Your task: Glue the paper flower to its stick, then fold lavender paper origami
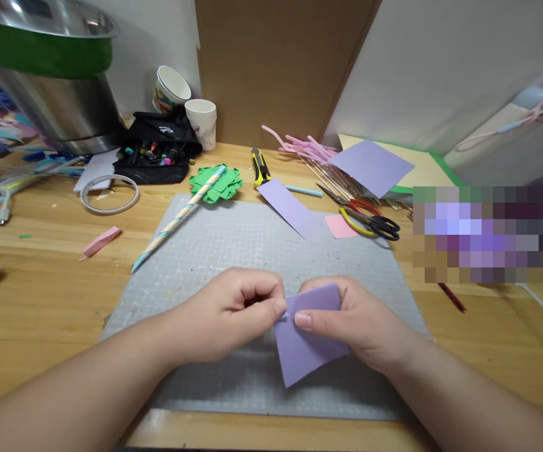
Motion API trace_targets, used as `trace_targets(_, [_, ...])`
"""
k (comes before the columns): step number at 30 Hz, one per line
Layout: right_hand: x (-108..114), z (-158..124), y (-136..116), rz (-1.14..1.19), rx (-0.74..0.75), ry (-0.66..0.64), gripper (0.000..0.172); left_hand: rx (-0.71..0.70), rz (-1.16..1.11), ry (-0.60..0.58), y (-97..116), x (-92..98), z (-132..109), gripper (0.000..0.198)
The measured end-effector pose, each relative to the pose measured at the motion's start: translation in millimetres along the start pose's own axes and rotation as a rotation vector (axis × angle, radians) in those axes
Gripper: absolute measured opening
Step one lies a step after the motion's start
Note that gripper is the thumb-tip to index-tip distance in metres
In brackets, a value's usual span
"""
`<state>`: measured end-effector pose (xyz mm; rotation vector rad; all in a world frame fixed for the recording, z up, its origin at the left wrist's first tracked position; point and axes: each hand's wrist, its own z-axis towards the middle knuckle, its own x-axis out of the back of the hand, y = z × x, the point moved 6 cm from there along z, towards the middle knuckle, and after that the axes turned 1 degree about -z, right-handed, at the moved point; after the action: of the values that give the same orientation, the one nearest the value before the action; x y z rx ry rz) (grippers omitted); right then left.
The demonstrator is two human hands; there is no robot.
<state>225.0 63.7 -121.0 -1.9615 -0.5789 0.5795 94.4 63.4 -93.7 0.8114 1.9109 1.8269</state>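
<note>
Above the grey cutting mat (196, 389), a small piece of purple paper (309, 345) is held between both hands. My right hand (351, 320) grips its right side, thumb on top and fingers behind. With thumb and forefinger, my left hand (247, 307) pinches the paper's left edge near the upper corner. Whether the paper has more than one layer I cannot tell. Behind the hands, a purple paper strip (290, 204) and a pink paper square (340, 226) lie at the mat's far edge. Scissors (365, 216) with dark, red and yellow handles are beside them.
A striped paper stick (177, 221) leans on a green folded-paper piece (215, 182). A yellow utility knife (260, 168), a tape roll (110, 194), a black pen case (158, 150) and paper cups (201, 122) stand farther back. Purple paper (372, 166) lies at right; a metal pot (64, 107) is left.
</note>
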Motion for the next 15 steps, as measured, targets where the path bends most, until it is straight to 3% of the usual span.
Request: trace_targets(15, [-3.9,-0.1,7.6,0.029,-0.017,-0.005,0.032,0.015,0.031,-0.008,-2.8,-2.1,3.0,0.028])
